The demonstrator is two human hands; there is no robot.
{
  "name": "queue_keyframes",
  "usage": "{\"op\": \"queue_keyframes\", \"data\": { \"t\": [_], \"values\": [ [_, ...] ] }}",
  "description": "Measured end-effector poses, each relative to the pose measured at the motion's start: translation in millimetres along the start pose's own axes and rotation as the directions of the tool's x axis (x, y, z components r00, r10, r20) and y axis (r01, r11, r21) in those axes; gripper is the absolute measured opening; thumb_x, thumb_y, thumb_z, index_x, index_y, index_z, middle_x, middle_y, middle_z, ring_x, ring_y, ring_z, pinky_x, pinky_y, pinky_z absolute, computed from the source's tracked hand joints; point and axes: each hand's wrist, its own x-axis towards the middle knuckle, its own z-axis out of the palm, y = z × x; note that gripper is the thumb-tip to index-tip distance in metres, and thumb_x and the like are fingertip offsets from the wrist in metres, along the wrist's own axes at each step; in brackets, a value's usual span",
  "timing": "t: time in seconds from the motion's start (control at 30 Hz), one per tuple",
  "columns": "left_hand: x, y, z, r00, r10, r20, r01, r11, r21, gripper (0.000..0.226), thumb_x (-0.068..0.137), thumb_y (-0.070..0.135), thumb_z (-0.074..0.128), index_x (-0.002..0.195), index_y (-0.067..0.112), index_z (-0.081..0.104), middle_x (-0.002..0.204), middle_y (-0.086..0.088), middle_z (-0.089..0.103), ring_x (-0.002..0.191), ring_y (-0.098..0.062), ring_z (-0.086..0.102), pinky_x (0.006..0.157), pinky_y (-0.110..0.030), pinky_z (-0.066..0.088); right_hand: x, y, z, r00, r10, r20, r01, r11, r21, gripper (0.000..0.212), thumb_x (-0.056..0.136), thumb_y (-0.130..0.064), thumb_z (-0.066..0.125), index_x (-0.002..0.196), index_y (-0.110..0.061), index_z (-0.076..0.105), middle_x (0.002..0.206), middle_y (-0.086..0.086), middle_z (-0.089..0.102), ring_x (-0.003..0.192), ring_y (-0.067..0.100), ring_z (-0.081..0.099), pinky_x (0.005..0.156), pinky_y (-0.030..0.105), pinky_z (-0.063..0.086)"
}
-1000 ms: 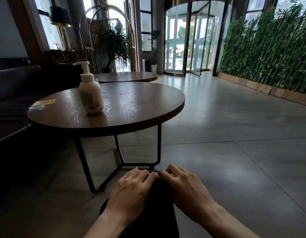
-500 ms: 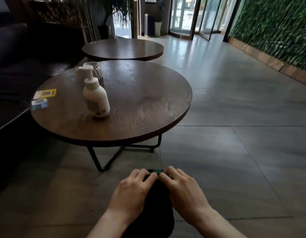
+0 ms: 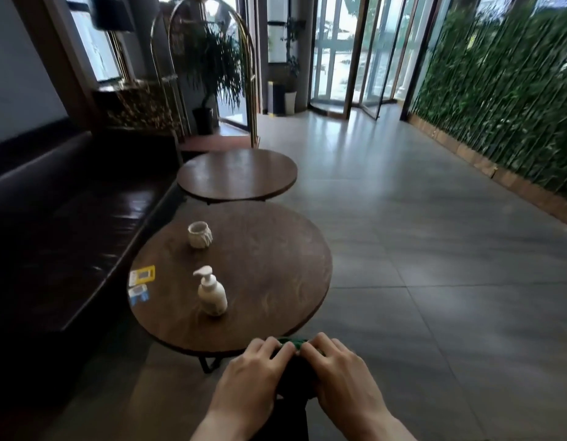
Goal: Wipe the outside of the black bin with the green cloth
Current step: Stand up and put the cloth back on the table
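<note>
Round table (image 3: 276, 256) grained wood, satin; sofa (image 3: 69, 218) glossy leather; floor (image 3: 435, 281) matt tile.

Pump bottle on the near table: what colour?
White or off-white pump bottle, seen in the head view.

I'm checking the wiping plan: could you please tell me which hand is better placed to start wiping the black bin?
Neither clearly: the left hand and right hand both press the green cloth on the dark bin, mirrored either side.

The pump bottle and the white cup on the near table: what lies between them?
Nothing: between pump bottle and white cup, the head view shows only bare wood of the near table.
</note>
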Motion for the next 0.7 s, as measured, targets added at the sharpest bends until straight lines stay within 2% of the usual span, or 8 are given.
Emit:
{"op": "queue_keyframes", "data": {
  "t": [0.13, 0.3, 0.7],
  "values": [
    [-8, 28, -66, 0.999, 0.005, -0.033, -0.004, 1.0, 0.021, 0.056, 0.093, 0.019, 0.049, 0.145, 0.034, 0.036, 0.134, 0.012, 0.049, 0.125, -0.016, 0.047, 0.086, -0.035, 0.053, -15, -19, -67, 0.999, -0.026, -0.019, 0.025, 0.999, -0.021, 0.037, 0.096, -0.02, 0.048, 0.131, -0.028, 0.049, 0.124, -0.004, 0.051, 0.11, 0.021, 0.054, 0.083, 0.038, 0.053],
    [-12, 57, -107, 0.996, 0.018, -0.086, -0.013, 0.998, 0.066, 0.056, 0.091, 0.011, 0.052, 0.144, 0.029, 0.043, 0.128, 0.008, 0.055, 0.119, -0.019, 0.053, 0.084, -0.035, 0.055, -28, -26, -111, 0.997, -0.04, -0.07, 0.036, 0.997, -0.061, 0.035, 0.098, -0.018, 0.048, 0.131, -0.028, 0.047, 0.12, -0.002, 0.052, 0.107, 0.024, 0.055, 0.079, 0.04, 0.052],
    [9, 83, -127, 0.993, -0.007, -0.122, 0.015, 0.998, 0.064, 0.055, 0.087, 0.011, 0.056, 0.137, 0.031, 0.047, 0.122, 0.011, 0.056, 0.116, -0.015, 0.054, 0.081, -0.032, 0.054, -26, -7, -139, 0.982, -0.082, -0.172, 0.074, 0.996, -0.053, 0.026, 0.094, -0.017, 0.057, 0.119, -0.026, 0.055, 0.108, 0.0, 0.059, 0.094, 0.027, 0.062, 0.067, 0.041, 0.053]
  ]
}}
